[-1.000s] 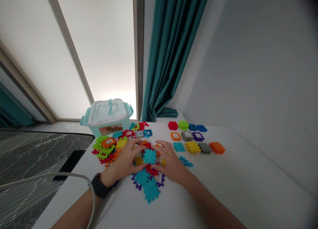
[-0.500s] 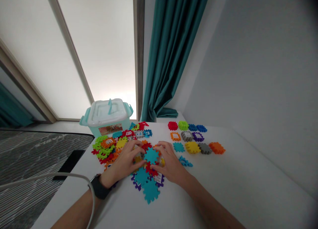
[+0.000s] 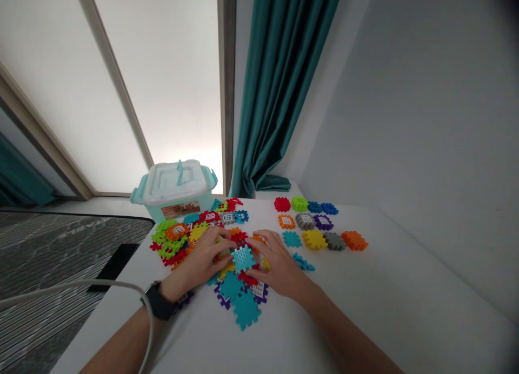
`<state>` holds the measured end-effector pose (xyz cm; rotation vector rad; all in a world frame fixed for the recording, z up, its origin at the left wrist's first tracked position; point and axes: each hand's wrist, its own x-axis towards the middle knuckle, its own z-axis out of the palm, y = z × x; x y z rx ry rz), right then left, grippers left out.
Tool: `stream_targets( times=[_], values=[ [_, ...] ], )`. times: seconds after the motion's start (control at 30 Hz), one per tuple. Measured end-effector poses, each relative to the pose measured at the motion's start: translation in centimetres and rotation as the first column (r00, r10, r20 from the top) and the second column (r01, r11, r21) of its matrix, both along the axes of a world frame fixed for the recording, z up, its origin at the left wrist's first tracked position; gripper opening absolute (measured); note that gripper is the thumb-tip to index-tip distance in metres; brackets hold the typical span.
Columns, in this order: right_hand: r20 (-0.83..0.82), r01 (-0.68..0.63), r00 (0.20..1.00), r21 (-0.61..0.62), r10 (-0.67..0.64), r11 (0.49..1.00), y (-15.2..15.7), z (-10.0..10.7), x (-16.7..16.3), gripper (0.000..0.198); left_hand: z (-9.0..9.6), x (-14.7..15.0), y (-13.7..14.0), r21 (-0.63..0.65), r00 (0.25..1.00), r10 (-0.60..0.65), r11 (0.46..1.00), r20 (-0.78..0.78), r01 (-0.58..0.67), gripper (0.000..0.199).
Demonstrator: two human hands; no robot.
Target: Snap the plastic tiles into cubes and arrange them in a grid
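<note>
A light-blue interlocking block tile (image 3: 243, 259) with toothed edges shows its brick-patterned face, held above other tiles. My left hand (image 3: 208, 258) has thumb and finger at its left edge. My right hand (image 3: 278, 266) grips the right side, with the index finger near the top and the thumb lower down. Just below lie smooth light-blue tiles (image 3: 246, 309) and a purple window tile (image 3: 259, 291), overlapping each other. Red tiles (image 3: 248, 278) and a yellow tile show partly between my hands; the hands cover some of the pile.
At the left is a mixed heap of tiles (image 3: 172, 247). Sorted stacks by colour, among them a yellow stack (image 3: 314, 240) and an orange stack (image 3: 354, 240), stand at the right. Behind is a lidded box (image 3: 178, 187). A white cable (image 3: 133, 287) crosses over my left forearm.
The light-blue tile between my hands has turned over from its smooth face to its brick-patterned face and shifted slightly left. My fingers have changed position around it.
</note>
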<state>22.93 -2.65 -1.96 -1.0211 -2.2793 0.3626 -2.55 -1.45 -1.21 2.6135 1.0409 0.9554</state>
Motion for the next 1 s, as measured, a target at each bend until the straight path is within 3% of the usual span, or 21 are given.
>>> stream_targets(
  times=[0.17, 0.33, 0.53, 0.77, 1.0],
  values=[
    [0.003, -0.039, 0.999, -0.021, 0.039, 0.999, -0.2, 0.1, 0.0, 0.058, 0.2, 0.1, -0.2, 0.001, 0.999, -0.006, 1.0, -0.031, 0.006, 0.021],
    [-0.057, 0.014, 0.998, 0.017, -0.013, 1.0, -0.1, 0.1, -0.1, 0.055, 1.0, 0.3, -0.7, -0.016, 1.0, 0.024, 1.0, -0.016, -0.024, 0.019],
    [-0.136, 0.059, 0.989, 0.033, -0.054, 0.998, -0.1, -0.4, -0.6, 0.055, 0.6, 0.3, -0.7, -0.013, 1.0, 0.009, 1.0, -0.009, -0.009, 0.042],
    [-0.135, 0.089, 0.987, -0.009, -0.089, 0.996, -0.4, -0.5, -1.2, 0.05, 0.2, 0.5, -0.4, 0.011, 0.999, 0.046, 0.999, 0.007, -0.046, 0.03],
    [-0.081, 0.068, 0.995, 0.061, -0.063, 0.996, -0.3, -0.6, -1.0, 0.048, 0.6, 0.3, -0.5, -0.018, 0.999, 0.036, 0.999, -0.016, -0.036, 0.033]
  ],
)
